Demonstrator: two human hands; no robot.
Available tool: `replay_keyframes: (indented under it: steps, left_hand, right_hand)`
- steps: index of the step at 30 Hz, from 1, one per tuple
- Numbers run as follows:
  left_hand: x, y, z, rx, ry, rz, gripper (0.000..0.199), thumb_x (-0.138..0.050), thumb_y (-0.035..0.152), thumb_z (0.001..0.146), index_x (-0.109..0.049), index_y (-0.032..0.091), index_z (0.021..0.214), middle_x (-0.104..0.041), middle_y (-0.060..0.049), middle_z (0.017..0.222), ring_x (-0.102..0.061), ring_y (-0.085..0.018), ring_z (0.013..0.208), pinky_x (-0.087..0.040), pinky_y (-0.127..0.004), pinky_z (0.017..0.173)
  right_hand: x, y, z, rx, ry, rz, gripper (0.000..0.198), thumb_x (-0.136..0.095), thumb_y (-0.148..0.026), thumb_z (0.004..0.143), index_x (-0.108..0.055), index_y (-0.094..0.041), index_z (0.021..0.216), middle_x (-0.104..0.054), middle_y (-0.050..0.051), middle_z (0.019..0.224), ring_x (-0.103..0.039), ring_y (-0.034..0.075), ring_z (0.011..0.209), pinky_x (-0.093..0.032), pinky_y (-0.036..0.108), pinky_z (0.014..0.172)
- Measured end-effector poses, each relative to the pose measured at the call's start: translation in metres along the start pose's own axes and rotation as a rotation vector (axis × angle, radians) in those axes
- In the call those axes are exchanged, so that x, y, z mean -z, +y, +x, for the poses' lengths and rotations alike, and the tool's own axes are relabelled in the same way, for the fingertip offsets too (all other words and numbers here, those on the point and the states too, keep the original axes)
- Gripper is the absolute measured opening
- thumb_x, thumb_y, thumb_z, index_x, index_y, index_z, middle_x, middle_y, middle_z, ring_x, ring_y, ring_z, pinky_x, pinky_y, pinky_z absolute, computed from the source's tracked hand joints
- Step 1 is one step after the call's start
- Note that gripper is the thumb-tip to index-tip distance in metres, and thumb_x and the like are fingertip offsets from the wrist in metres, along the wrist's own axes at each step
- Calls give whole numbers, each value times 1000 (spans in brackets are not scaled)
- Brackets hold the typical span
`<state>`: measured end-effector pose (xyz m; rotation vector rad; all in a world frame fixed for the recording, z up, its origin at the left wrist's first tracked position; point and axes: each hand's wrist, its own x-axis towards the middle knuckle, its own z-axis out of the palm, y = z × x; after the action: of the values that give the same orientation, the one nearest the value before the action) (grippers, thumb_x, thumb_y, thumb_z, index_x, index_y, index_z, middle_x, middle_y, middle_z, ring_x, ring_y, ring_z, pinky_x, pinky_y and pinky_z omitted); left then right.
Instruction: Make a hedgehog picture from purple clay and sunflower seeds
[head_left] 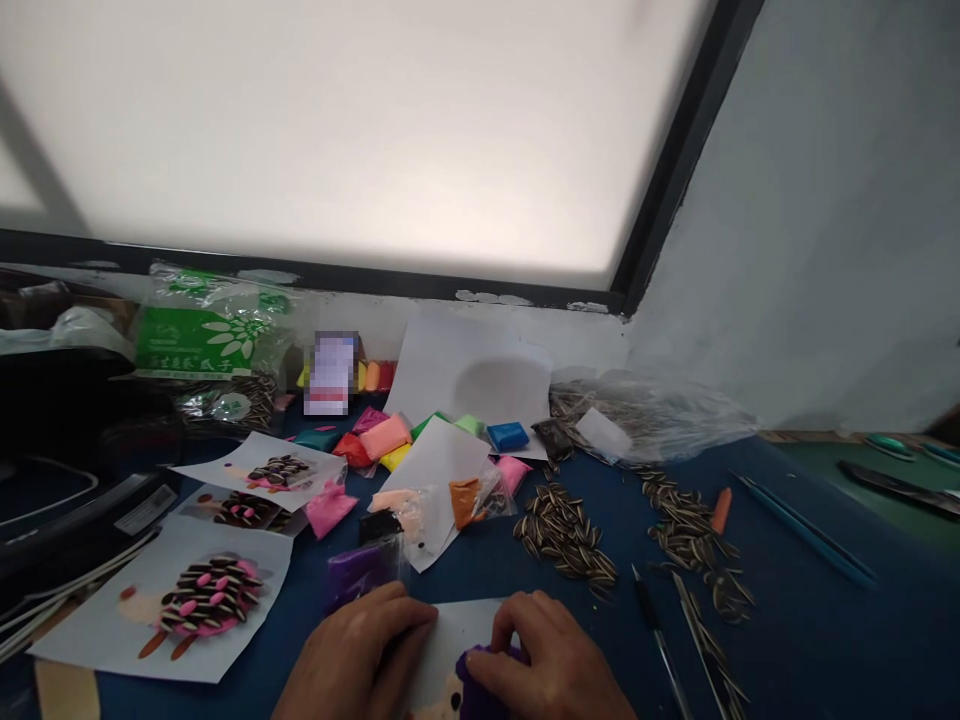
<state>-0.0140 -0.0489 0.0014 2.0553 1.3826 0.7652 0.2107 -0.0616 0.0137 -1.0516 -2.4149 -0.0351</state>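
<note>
A white sheet of paper (450, 630) lies at the bottom centre, with a lump of purple modelling clay (474, 690) on it. Beside the purple clay is a pale clay piece with a dark dot, partly cut off by the frame. My right hand (559, 660) bends over the purple clay, its thumb and curled fingers closed on it. At the paper's left edge, my left hand (367, 645) has its fingers pressed together and appears to hold the sheet; its fingertips are partly hidden. Just behind it sits a bag of purple clay (364, 568).
Finished seed-and-clay hedgehog pictures (210, 600) lie left. Coloured clay packets (386, 437) and a phone (330, 372) are behind. Sunflower seed piles (562, 535), a pen (660, 640) and blue tweezers (810, 530) lie right. A seed bag (210, 340) stands back left.
</note>
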Motion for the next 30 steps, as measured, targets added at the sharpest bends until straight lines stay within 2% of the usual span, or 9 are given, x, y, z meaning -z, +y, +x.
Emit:
replay_keyframes:
  steps: [15,19,22,30]
  left_hand:
    - [0,-1,0,6,12,20,32,-46,26,94,-78,23,92,-72,-3,78,-70,-18,71,-49,-25,63]
    - [0,0,0,1,-2,31,34,-45,26,95,-78,22,91,-72,-3,79,-70,-18,71,-49,-25,63]
    - [1,1,0,-4,-8,37,35,-44,27,95,-78,22,91,-71,-3,78,-70,-18,70,-48,-25,61]
    - [1,0,-1,-27,35,7,32,-46,26,95,-78,23,91,-72,-2,78,-70,-17,69,-49,-23,62]
  right_hand:
    - [-9,-1,-1,27,28,-27,9,-74,-20,91,-70,-27,95,-60,-1,82,-53,14,68,-35,27,61]
    - [-4,-2,0,-11,35,-5,11,-70,-17,92,-68,-25,99,-59,0,84,-53,15,69,-36,25,60]
    - [-1,-1,-1,-40,39,4,10,-70,-16,91,-68,-25,94,-58,0,83,-53,14,68,-34,25,58]
    - [-3,-2,-2,8,64,-99,12,-71,-13,89,-68,-24,86,-60,-1,82,-52,14,67,-34,27,59]
